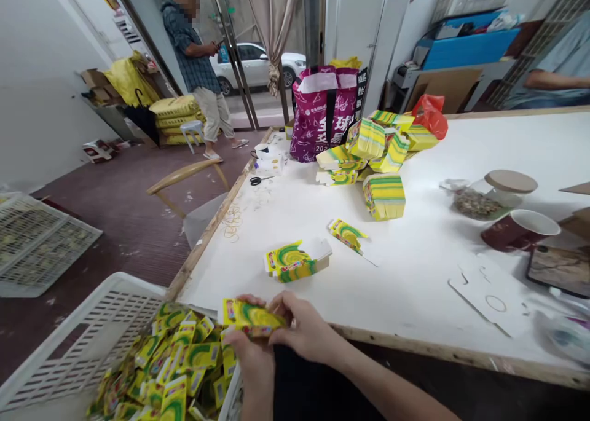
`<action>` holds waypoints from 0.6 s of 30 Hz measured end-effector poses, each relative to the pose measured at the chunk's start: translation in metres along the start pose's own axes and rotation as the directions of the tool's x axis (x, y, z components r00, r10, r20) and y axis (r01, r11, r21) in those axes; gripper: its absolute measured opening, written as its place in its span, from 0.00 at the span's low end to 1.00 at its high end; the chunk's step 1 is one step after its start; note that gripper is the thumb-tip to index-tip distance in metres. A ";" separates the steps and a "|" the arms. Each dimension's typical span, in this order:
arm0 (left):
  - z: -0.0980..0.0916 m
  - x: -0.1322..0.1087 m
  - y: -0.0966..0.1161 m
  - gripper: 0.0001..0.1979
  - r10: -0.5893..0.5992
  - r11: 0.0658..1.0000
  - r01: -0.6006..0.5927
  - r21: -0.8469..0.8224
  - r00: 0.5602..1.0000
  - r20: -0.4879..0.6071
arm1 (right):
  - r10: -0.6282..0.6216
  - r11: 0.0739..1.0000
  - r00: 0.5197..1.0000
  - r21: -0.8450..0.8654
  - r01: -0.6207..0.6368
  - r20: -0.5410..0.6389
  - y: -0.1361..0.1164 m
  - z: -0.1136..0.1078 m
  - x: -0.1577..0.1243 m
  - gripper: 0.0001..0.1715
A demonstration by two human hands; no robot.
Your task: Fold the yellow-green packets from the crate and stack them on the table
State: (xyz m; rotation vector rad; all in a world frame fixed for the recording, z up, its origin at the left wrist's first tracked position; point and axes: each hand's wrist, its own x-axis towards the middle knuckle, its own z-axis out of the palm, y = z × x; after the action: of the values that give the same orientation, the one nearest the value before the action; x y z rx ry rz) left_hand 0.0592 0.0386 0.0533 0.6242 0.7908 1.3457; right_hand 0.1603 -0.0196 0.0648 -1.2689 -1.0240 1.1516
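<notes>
Between my two hands, at the near table edge, is a small yellow and green carton (251,315). My left hand (251,353) grips its left part from below, thumb in front. The fingers of my right hand (297,322) are closed on its right end. Just beyond them on the table (286,224) lies an open yellow carton (295,262) with a raised white flap. A flatter yellow carton (348,235) rests farther right. To my left, a white plastic basket (87,322) holds many small yellow cartons (184,353).
Bundles of flat yellow cartons (385,196) lie by a purple bag (318,117) at the far side. Black scissors (256,180) and rubber bands (233,218) are near the left edge. A brown mug (516,232) and a jar (483,203) stand right. A person (193,58) stands beyond.
</notes>
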 end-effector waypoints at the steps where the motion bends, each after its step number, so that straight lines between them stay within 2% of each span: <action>1: -0.002 -0.002 -0.003 0.36 0.008 0.998 -0.008 0.055 1.000 0.008 | -0.022 1.000 0.999 -0.006 0.021 -0.038 -0.001 -0.005 0.001 0.18; 4: -0.009 -0.006 -0.009 0.25 0.048 0.979 -0.041 0.199 0.998 -0.029 | -0.123 0.991 0.987 -0.062 0.117 -0.105 -0.005 -0.020 0.004 0.04; 7: -0.016 -0.002 -0.003 0.22 0.043 0.949 -0.033 0.313 0.999 -0.027 | -0.246 0.951 0.958 -0.227 0.209 -0.145 -0.007 -0.036 0.005 0.02; 8: -0.019 0.001 0.003 0.22 0.049 0.936 -0.055 0.348 0.998 0.026 | -0.300 0.920 0.942 -0.308 0.244 -0.149 -0.007 -0.042 0.005 0.02; 10: -0.024 0.008 0.018 0.27 0.116 0.897 -0.185 0.403 0.975 0.189 | -0.416 0.810 0.903 -0.494 0.315 -0.106 -0.008 -0.052 0.005 0.05; 12: -0.028 0.013 0.032 0.35 0.181 0.812 -0.353 0.464 0.909 0.375 | -0.492 0.641 0.870 -0.665 0.382 0.026 -0.011 -0.058 0.003 0.07; 13: -0.029 0.014 0.037 0.40 0.166 0.749 -0.411 0.520 0.876 0.454 | -0.503 0.556 0.857 -0.715 0.424 0.117 -0.013 -0.058 0.002 0.06; 15: -0.028 0.014 0.040 0.48 -0.004 0.606 -0.449 0.656 0.824 0.567 | -0.506 0.444 0.816 -0.726 0.525 0.281 -0.017 -0.053 -0.002 0.06; 16: -0.026 0.012 0.038 0.47 -0.115 0.549 -0.442 0.709 0.800 0.588 | -0.512 0.433 0.797 -0.704 0.563 0.321 -0.019 -0.049 -0.004 0.07; 17: -0.023 0.009 0.035 0.43 -0.206 0.505 -0.431 0.748 0.781 0.589 | -0.527 0.452 0.788 -0.681 0.576 0.317 -0.019 -0.045 -0.006 0.08; 18: -0.020 0.006 0.031 0.38 -0.259 0.472 -0.421 0.774 0.773 0.579 | -0.553 0.496 0.793 -0.663 0.560 0.256 -0.019 -0.041 -0.007 0.10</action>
State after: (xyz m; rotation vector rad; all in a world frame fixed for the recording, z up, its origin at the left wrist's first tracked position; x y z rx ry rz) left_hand 0.0249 0.0479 0.0643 1.9005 0.8467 0.5741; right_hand 0.2010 -0.0327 0.0819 -1.3293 -1.8422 0.2046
